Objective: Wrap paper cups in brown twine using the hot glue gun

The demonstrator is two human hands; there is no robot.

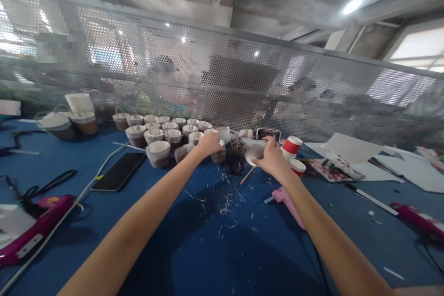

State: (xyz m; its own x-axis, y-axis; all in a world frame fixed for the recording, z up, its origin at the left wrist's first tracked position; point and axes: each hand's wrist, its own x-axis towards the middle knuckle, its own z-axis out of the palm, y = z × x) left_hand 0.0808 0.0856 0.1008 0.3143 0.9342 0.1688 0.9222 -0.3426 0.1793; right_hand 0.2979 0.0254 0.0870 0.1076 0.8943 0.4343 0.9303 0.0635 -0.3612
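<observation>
My left hand [209, 143] reaches forward with curled fingers at the rim of a small grey-brown cup [218, 156]; its fingertips are partly hidden. My right hand [272, 158] is closed around another small pale cup [255, 151], tilted with its light-coloured end toward the lower left. Between the hands lies a heap of thin grey shreds [237, 145]. Below the right hand is a thin brown stick [247, 175]. Several similar small cups with white insides [158, 152] stand in rows to the left of my left hand, some with thin handles.
A black phone [118, 172] and a white cable lie left. Purple glue-gun-like tools rest at the far left [38, 226] and far right [421, 217]. A pink tool [289, 206] lies under my right forearm. Red-and-white paper cups [292, 145], a propped phone [268, 134], and a perforated screen [222, 74] stand behind.
</observation>
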